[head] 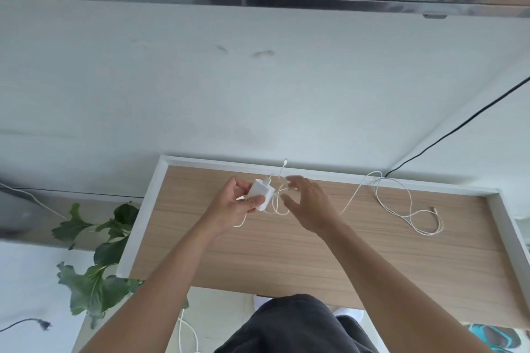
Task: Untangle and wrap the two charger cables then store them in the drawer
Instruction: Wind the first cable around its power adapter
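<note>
Head view, and we're looking straight down at a wood-grain tabletop (286, 252) with a white raised rim. Our left hand (235, 203) has the white charger block (259, 193) above the far middle of that tabletop, thumb across its near face and fingers curled behind it, a firm pinch. A thin white cable (276, 203) loops off the block and dangles between our hands, its plug tip (284, 162) poking up past the far rim. Our right hand (308, 203) hovers just beside those loops, fingers spread and slightly blurred; we can't tell whether they touch the cord. Over on the right part of the tabletop the second white cable (401, 203) lies in loose curls, well apart from both hands. A black cord (459, 129) runs up the wall beyond the far right corner, and green leaves (94, 266) sit off the left edge.
</note>
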Demonstrator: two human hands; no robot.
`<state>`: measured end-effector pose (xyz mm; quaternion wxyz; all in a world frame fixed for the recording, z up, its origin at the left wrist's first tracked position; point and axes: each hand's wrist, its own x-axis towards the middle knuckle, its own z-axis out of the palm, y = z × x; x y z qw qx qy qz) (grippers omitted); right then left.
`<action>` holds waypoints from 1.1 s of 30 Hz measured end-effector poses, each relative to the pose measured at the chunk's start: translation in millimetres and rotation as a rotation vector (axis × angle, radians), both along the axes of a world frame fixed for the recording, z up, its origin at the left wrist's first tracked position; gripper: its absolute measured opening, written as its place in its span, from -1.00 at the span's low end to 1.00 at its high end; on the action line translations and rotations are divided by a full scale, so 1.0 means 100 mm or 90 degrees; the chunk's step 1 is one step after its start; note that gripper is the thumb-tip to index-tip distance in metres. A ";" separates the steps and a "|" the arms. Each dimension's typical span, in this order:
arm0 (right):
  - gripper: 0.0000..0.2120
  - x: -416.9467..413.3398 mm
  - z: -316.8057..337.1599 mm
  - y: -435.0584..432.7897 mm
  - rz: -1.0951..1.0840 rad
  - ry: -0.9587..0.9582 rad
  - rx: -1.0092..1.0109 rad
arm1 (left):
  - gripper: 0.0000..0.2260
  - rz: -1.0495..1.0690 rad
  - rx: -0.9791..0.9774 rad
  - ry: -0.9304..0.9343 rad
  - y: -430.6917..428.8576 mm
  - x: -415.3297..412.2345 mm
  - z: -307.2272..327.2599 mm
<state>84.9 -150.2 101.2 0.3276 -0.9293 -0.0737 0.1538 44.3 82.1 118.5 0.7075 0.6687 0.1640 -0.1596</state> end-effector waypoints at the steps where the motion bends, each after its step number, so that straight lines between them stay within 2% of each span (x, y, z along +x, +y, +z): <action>1: -0.74 0.03 0.01 0.02 0.015 0.015 -0.002 | -0.62 0.008 -0.020 -0.007 0.01 0.01 0.02; 2: -0.79 0.04 0.01 0.03 0.032 0.031 -0.011 | -0.65 0.022 -0.044 -0.015 0.03 0.02 0.04; 7: -0.66 -0.07 -0.17 0.00 0.053 0.112 -0.059 | -0.83 0.138 -0.210 -0.020 0.05 0.11 0.19; 10: -0.72 -0.22 -0.36 -0.12 0.024 0.175 -0.078 | -0.88 0.212 -0.318 -0.040 0.13 0.17 0.29; 14: -0.76 -0.34 -0.41 -0.25 -0.022 0.247 -0.092 | -0.89 0.275 -0.400 -0.057 0.24 0.20 0.31; 17: -0.75 -0.33 -0.40 -0.28 0.000 0.272 -0.125 | -0.91 0.330 -0.490 -0.076 0.34 0.19 0.27; 19: -0.73 -0.32 -0.38 -0.29 0.005 0.255 -0.152 | -0.83 0.365 -0.549 -0.098 0.44 0.19 0.24; 21: -0.69 -0.33 -0.39 -0.34 0.007 0.258 -0.163 | -0.72 0.406 -0.553 -0.108 0.54 0.21 0.21; 24: -0.71 -0.33 -0.49 -0.57 -0.015 0.309 -0.166 | -0.40 0.475 -0.581 -0.133 0.76 0.21 0.15; 25: -0.70 -0.35 -0.54 -0.66 -0.064 0.342 -0.127 | -0.33 0.495 -0.584 -0.137 0.84 0.22 0.14; 26: -0.67 -0.39 -0.61 -0.75 -0.125 0.358 -0.086 | -0.37 0.504 -0.569 -0.137 0.89 0.22 0.14; 28: -0.62 -0.41 -0.69 -0.86 -0.273 0.339 0.015 | -0.67 0.492 -0.495 -0.119 0.91 0.22 0.12; 30: -0.61 -0.39 -0.68 -0.86 -0.444 0.304 0.148 | -0.84 0.465 -0.457 -0.098 0.86 0.20 0.10; 32: -0.64 -0.32 -0.60 -0.82 -0.592 0.303 0.294 | -0.86 0.458 -0.464 -0.085 0.81 0.18 0.09; 33: -0.62 -0.29 -0.57 -0.82 -0.624 0.306 0.318 | -0.85 0.454 -0.466 -0.081 0.78 0.17 0.08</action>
